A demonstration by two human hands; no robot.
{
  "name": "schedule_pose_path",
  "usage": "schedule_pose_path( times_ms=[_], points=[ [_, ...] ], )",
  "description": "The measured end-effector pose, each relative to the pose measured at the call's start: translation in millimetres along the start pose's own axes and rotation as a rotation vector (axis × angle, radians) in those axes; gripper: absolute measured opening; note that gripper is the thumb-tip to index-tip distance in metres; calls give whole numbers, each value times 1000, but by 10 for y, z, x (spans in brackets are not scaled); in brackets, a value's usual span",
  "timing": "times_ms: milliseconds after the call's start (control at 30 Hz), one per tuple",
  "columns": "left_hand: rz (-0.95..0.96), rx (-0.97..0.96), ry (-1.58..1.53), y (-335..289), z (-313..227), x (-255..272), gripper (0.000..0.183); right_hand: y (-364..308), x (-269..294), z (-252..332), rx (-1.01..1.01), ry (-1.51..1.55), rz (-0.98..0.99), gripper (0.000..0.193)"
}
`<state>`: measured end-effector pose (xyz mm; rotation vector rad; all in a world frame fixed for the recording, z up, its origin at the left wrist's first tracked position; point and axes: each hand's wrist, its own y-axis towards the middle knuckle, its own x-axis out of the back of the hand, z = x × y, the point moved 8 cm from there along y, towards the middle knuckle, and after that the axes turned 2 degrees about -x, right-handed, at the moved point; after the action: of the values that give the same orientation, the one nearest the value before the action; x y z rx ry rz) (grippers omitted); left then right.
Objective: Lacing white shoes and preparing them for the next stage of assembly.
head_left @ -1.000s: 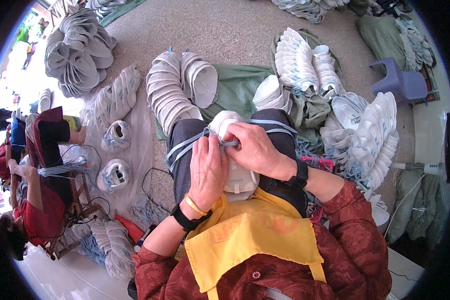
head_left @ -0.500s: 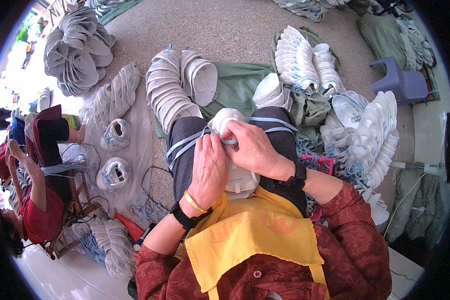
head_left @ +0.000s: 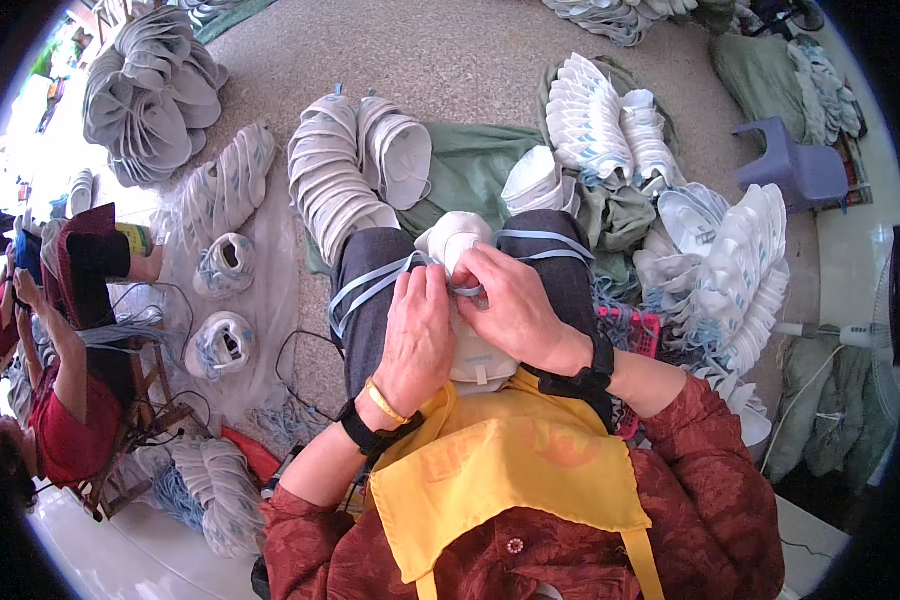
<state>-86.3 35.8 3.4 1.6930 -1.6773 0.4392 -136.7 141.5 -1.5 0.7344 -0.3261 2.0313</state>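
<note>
A white shoe upper rests between my knees, its rounded end pointing away from me. My left hand lies over its left side, fingers pinched on a light blue shoelace. From that pinch the lace runs left across my thigh. My right hand bends over the upper's right side, thumb and fingertips closed on a short stretch of blue lace. Both hands hide the middle of the upper, including the holes. More blue lace crosses my right thigh.
Curved stacks of white uppers stand ahead on the floor and a green cloth. More uppers pile up at right, beside a pink basket. A purple stool is farther off. Two laced shoes and a co-worker are left.
My right hand has shifted slightly right and down, and my left fingertips have moved a little toward the right. The lace by my left fingers now bends in a wider curve.
</note>
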Motion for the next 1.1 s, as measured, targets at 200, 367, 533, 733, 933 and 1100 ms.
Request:
schedule_pose_path(
  times_ms=[200,367,533,733,933,1100],
  points=[
    [-25,28,-20,-19,77,-15,27,-96,9,166,178,-190,-46,25],
    [-31,40,-21,-15,93,1,28,-140,4,246,264,-244,-83,19],
    [-35,35,-35,-24,130,-29,28,-186,-3,304,352,-322,-105,18],
    [-48,59,-34,-26,160,-30,24,-161,-50,294,387,-393,-90,13],
    [-63,87,-35,-32,157,6,12,-171,-126,244,331,-449,-28,15],
    [-84,68,-69,-34,175,33,15,-96,-137,156,135,-392,25,23]
  ],
)
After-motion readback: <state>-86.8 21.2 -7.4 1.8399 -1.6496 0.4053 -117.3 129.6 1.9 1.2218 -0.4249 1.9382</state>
